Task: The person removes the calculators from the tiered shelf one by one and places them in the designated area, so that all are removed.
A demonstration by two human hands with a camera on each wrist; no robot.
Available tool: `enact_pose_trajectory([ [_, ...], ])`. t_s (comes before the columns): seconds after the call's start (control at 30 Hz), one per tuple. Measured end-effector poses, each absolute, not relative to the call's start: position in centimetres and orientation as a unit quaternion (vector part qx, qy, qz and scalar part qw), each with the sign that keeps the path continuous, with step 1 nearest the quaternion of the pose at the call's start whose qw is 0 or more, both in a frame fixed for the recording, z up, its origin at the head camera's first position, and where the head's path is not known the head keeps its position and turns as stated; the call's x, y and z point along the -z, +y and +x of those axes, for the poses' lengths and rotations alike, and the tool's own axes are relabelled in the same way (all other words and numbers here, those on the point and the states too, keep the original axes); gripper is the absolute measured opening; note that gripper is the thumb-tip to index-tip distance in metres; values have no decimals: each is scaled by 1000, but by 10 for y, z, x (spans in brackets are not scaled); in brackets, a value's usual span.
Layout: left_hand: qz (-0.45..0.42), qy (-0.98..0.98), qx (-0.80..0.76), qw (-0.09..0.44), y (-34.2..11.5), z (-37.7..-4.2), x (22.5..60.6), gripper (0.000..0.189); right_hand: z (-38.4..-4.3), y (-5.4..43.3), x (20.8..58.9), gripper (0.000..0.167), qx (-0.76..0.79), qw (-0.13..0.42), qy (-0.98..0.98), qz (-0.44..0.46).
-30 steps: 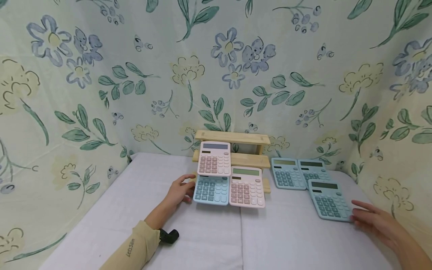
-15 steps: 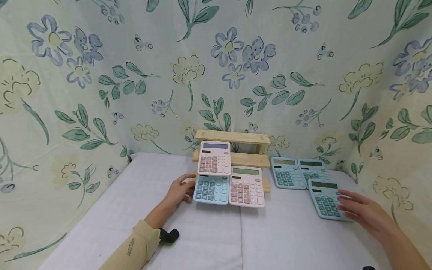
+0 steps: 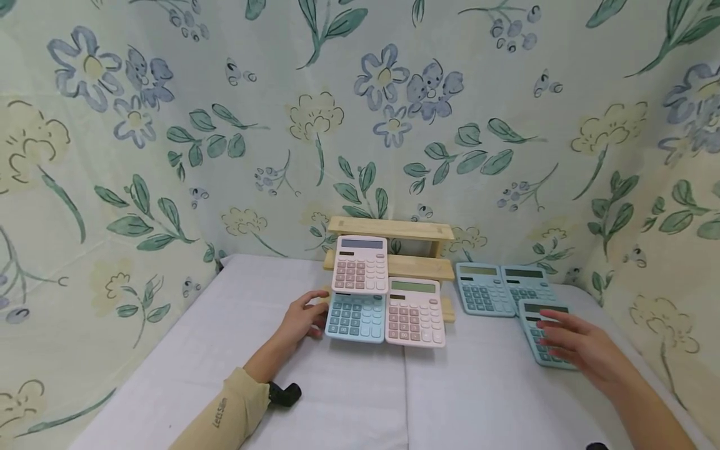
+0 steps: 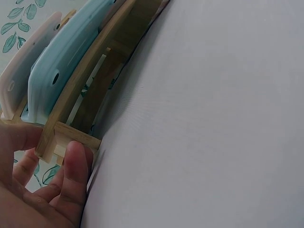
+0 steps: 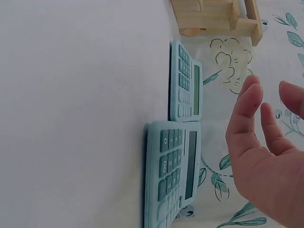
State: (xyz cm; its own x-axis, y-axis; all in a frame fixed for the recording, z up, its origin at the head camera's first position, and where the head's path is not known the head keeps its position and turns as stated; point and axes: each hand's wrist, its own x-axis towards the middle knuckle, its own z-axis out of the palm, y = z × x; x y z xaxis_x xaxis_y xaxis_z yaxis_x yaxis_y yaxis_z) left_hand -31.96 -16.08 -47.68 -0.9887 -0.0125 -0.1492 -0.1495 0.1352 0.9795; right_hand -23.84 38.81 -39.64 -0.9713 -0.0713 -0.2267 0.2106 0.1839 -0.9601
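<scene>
My left hand (image 3: 302,317) grips the left end of a tiered wooden rack (image 3: 419,267); in the left wrist view its fingers curl at the rack's corner (image 4: 76,133). On the rack lean a pink calculator (image 3: 360,265) on a higher tier, with a blue calculator (image 3: 355,320) and another pink calculator (image 3: 416,315) below. Above the front teal calculator (image 3: 534,344) hovers my right hand (image 3: 587,353), covering part of it. Its fingers are loosely bent and hold nothing, as the right wrist view shows, with a gap from the nearest calculator (image 5: 173,171).
Two more teal calculators, one on the left (image 3: 485,290) and one on the right (image 3: 527,284), lie behind the front one, right of the rack. A white cloth (image 3: 467,394) covers the table. Floral curtains (image 3: 253,112) stand behind and at both sides.
My right hand has moved left and slightly up, from the front teal calculator's right edge to over its middle. My left hand stays at the rack.
</scene>
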Motion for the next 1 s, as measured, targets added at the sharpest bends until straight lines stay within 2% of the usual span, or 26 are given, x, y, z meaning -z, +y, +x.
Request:
enact_pose_trajectory([
  [0.4, -52, 755, -652, 51, -159, -319, 475, 38, -239, 349, 392, 30, 649, 103, 753, 33],
  [0.67, -59, 755, -651, 50, -161, -319, 473, 38, -245, 314, 390, 57, 661, 89, 745, 20],
  [0.87, -62, 753, -654, 52, -160, -319, 474, 37, -248, 286, 387, 66, 650, 78, 756, 13],
  [1.0, -60, 754, -652, 51, -159, -318, 474, 38, -250, 269, 385, 66, 647, 79, 758, 12],
])
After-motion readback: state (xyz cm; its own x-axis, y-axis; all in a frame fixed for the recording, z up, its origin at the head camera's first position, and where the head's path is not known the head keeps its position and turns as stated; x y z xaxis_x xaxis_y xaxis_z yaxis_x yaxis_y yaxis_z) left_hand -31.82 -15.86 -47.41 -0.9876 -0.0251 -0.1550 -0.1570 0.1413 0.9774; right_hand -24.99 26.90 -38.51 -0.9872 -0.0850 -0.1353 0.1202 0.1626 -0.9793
